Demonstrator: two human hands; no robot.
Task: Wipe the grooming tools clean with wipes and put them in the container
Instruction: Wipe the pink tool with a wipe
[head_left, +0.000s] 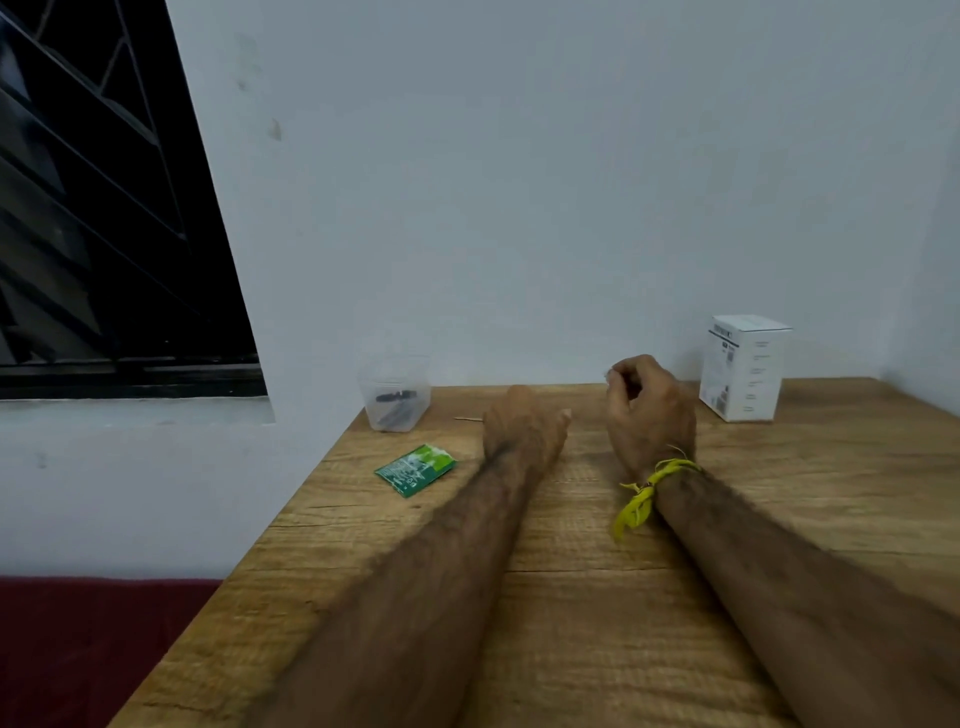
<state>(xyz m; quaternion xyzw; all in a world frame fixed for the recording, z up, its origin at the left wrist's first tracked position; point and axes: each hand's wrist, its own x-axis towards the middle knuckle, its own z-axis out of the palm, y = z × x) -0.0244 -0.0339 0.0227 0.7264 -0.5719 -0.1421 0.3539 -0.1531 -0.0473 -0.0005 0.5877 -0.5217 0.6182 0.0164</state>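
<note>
My left hand (522, 423) rests on the worktop (571, 597), fingers curled under; I cannot tell whether this grip holds anything. My right hand (647, 410) hovers beside it, grip curled with fingertips pinched together, perhaps on something tiny, too small to tell. The clear plastic container (396, 393) stands at the worktop's far left corner with dark grooming tools (396, 404) lying inside. A green wipe sachet (415, 469) lies near the left edge, just in front of the container. A white box (744, 367) stands toward the far right corner.

Two hands on table (571, 597), container (396, 395), wipe packet (414, 469)
</note>
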